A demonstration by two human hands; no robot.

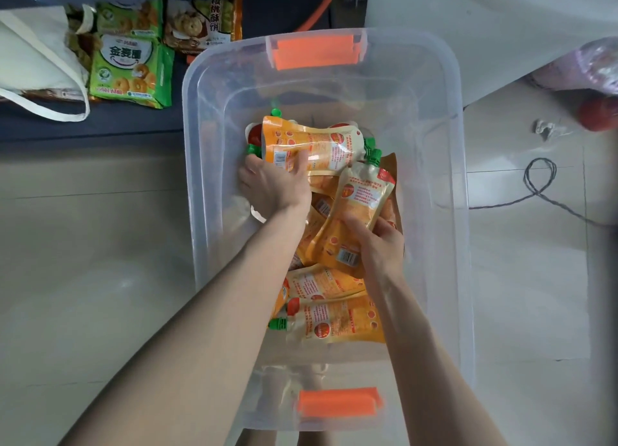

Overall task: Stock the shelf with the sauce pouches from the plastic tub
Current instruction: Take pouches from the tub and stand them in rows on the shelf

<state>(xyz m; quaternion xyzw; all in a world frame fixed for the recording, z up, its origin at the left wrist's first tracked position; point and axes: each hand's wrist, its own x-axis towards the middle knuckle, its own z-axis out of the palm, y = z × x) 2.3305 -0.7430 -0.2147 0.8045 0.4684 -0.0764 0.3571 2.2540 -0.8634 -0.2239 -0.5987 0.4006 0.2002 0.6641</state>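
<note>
A clear plastic tub (444,211) sits on a pale tiled floor (83,245), seen from straight above. At its near end is an orange near latch (339,405). Two bare forearms reach from the bottom edge into the tub. Orange sauce pouches (334,325) with green caps lie heaped along the middle of the tub's bottom, overlapping each other; the nearest ones lie flat on their sides. Further in, the right hand (378,245) grips the near end of an angled pouch (363,194), fingers curled round it and thumb laid across its face; this pouch's green cap points away from the person. Beyond and to the left, the left hand (274,184) grips a sideways pouch (311,147) at the top of the heap, thumb pressed on its face beside a barcode, fingers wrapped under its edge. At the tub's far end is an orange far latch (314,52). Past the tub's far left corner, a dark shelf (100,124) carries green biscuit packs (130,67) and a cream cloth bag (33,54). On the floor to the right of the tub, a dark cord (538,181) lies in a loop.
</note>
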